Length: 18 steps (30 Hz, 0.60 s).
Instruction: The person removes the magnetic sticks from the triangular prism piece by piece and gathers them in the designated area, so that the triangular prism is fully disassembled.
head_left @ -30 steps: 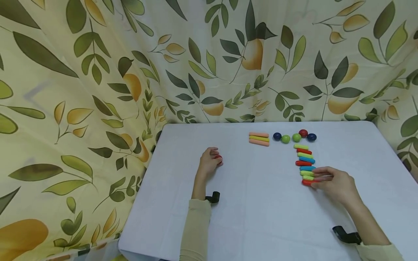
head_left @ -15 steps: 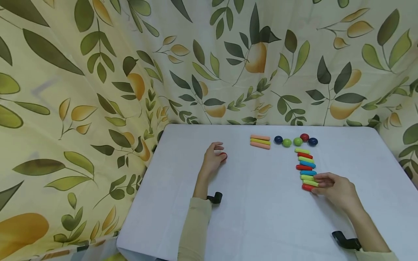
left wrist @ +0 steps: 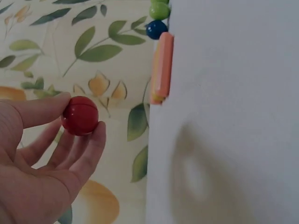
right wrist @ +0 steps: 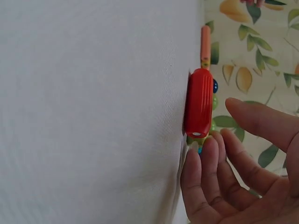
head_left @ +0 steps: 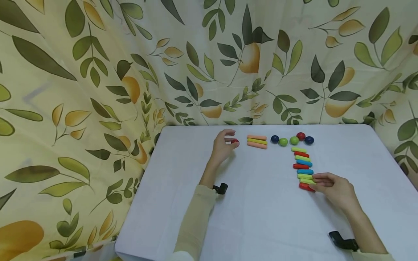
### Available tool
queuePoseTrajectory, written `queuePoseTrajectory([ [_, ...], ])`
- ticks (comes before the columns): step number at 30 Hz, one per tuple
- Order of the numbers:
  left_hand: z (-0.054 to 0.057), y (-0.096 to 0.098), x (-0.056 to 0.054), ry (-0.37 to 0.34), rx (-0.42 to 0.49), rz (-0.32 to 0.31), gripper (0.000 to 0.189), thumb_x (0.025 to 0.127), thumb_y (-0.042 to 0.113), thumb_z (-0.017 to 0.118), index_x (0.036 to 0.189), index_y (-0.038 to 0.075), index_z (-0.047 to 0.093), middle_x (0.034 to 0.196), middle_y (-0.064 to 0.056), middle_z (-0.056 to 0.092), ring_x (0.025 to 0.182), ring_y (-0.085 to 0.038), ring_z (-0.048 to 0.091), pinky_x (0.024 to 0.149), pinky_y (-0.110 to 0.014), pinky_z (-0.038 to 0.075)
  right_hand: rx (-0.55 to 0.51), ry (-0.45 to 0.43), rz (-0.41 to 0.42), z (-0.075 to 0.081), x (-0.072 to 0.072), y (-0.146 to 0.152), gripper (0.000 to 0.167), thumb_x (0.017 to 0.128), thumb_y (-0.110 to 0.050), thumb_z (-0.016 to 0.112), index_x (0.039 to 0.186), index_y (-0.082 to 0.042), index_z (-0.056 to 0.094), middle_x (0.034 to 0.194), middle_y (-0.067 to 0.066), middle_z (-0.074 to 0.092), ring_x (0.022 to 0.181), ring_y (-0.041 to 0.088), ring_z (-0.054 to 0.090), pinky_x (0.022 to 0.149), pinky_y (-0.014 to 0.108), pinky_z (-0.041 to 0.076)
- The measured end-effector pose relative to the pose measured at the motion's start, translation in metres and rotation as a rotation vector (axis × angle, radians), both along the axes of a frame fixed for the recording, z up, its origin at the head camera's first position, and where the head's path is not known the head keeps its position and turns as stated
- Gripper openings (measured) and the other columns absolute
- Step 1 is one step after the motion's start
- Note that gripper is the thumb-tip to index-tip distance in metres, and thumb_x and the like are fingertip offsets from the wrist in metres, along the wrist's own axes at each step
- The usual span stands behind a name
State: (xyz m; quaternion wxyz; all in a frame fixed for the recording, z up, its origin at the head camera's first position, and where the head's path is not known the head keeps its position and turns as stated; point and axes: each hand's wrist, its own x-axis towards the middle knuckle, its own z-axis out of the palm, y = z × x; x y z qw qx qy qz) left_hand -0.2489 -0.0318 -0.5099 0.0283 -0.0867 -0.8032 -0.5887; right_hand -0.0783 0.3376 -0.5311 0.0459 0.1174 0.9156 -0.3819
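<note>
My left hand [head_left: 222, 148] pinches a glossy red ball [left wrist: 80, 115] between thumb and fingertips, raised over the back left part of the table. A thin seam line runs across the ball. To its right lie an orange stick [head_left: 257, 145] and two others, side by side. My right hand [head_left: 337, 191] rests at the near end of a column of short coloured sticks. Its fingertips are right at the end of a ridged red stick [right wrist: 199, 102], the nearest one. In the right wrist view the thumb stands apart from that stick.
Several balls lie along the back of the table, among them a dark blue ball [head_left: 275, 139], a green ball [head_left: 283, 142] and a red ball [head_left: 300, 136]. A leaf-patterned curtain [head_left: 209, 65] hangs behind the white-covered table [head_left: 261, 217].
My left hand has carried the red ball to the right and toward the back, closer to the orange sticks. The right hand has stayed at the near end of the column.
</note>
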Motion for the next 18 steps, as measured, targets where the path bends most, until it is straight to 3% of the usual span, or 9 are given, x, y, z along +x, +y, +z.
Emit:
queuePoseTrajectory([
  [5,0.004,0.020,-0.016,0.022,-0.021,-0.032,0.045,0.087,0.001,0.084,0.128,0.009,0.066,0.124,-0.006,0.061,0.111,-0.020,0.070,0.079,-0.024,0.061,-0.014,-0.004,-0.006,0.000,0.001,0.000,0.054,0.095,-0.039,0.078,0.131,0.000,0.066,0.111,0.017,0.075,0.095,0.025,0.067,0.062,0.025,0.051],
  [11,0.009,0.048,-0.035,0.058,-0.097,-0.096,0.044,0.090,0.003,0.081,0.131,0.008,0.065,0.127,-0.005,0.059,0.108,-0.018,0.069,0.076,-0.021,0.059,-0.033,-0.001,-0.013,0.001,0.004,0.003,0.056,0.096,-0.045,0.074,0.132,-0.002,0.066,0.114,0.016,0.075,0.089,0.012,0.063,0.063,0.025,0.051],
  [18,0.009,0.085,-0.053,0.039,-0.170,-0.128,0.043,0.092,0.002,0.079,0.131,0.012,0.066,0.131,-0.004,0.061,0.106,-0.013,0.065,0.079,-0.016,0.055,-0.074,-0.025,-0.033,-0.001,0.007,0.007,0.062,0.097,-0.050,0.071,0.134,-0.002,0.064,0.112,0.015,0.075,0.087,0.008,0.066,0.065,0.024,0.052],
])
